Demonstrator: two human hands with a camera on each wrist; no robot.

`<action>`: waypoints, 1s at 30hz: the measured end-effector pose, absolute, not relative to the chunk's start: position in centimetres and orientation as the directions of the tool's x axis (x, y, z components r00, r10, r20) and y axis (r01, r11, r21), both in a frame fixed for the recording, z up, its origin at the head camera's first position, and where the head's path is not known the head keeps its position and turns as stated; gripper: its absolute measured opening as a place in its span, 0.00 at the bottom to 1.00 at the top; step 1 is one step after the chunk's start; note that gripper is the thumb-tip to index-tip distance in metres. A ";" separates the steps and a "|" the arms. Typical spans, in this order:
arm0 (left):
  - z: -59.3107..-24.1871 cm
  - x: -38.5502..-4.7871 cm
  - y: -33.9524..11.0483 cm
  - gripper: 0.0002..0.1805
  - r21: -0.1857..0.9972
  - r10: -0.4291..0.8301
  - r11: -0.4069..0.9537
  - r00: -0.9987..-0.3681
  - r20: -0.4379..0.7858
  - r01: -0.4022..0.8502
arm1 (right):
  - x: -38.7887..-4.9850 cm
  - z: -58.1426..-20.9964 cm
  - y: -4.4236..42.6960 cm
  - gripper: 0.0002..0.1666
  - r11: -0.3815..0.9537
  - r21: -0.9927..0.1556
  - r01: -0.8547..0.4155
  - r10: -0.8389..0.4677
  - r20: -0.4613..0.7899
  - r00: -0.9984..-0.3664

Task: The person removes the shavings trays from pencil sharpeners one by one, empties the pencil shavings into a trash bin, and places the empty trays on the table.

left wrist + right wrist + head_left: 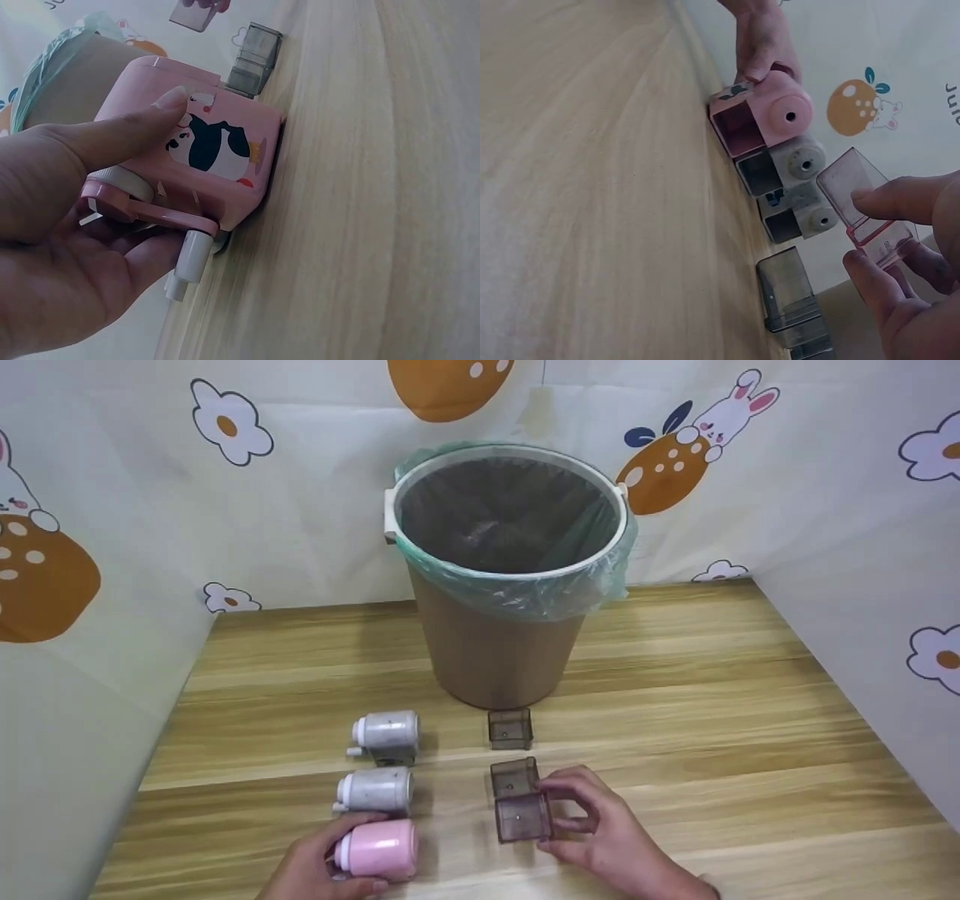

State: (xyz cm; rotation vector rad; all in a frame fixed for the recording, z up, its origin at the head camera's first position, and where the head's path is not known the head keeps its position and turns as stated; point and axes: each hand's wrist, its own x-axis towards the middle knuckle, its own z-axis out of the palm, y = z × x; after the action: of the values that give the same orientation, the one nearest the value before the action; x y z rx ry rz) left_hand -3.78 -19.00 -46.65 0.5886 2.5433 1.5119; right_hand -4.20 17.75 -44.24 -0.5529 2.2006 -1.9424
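Note:
My left hand [304,866] grips a pink hand-crank pencil sharpener [382,847] at the table's near side, thumb and fingers on opposite sides. A panda picture and the crank [166,212] show in the left wrist view. Facing the right wrist camera is the sharpener's open drawer slot [737,127]. In my right hand [600,825] is a clear, pinkish shavings drawer [866,206], pinched between thumb and fingers above the table. Beyond the pink sharpener stand two grey sharpeners [386,789], their slots also open. Two smoky clear drawers [510,731] sit on the table to their right.
A brown trash bin [499,652] lined with a green plastic bag [525,598] stands at the back, behind the drawers. Printed cloth walls [315,495] surround the wooden table [712,720] at the back and both sides.

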 end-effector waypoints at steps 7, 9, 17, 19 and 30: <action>-46.4 -3.6 -19.0 0.37 0.860 0.378 0.456 -0.925 0.046 0.229 | -4.0 -45.1 17.6 0.35 0.098 -0.984 -0.150 -0.403 0.098 -0.910; -46.4 -3.6 -19.0 0.36 0.853 0.379 0.464 -0.924 0.054 0.240 | -4.0 -45.3 17.6 0.35 0.116 -0.980 -0.159 -0.415 0.098 -0.905; -46.5 -3.8 -19.1 0.35 0.842 0.382 0.473 -0.922 0.070 0.260 | -3.9 -46.1 17.3 0.34 0.147 -0.969 -0.200 -0.423 0.121 -0.898; -46.5 -3.8 -19.1 0.35 0.841 0.377 0.476 -0.924 0.068 0.257 | -3.9 -46.4 17.3 0.34 0.147 -0.967 -0.206 -0.425 0.126 -0.896; -46.5 -3.6 -19.1 0.35 0.832 0.364 0.497 -0.930 0.060 0.248 | -3.8 -47.0 17.2 0.35 0.205 -0.962 -0.179 -0.420 0.079 -0.904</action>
State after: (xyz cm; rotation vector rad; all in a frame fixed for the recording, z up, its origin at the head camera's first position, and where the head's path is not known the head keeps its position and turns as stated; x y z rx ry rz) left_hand -3.62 -19.08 -46.48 0.5362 2.6096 1.4190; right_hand -3.78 17.25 -46.98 -0.5754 2.2744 -1.7726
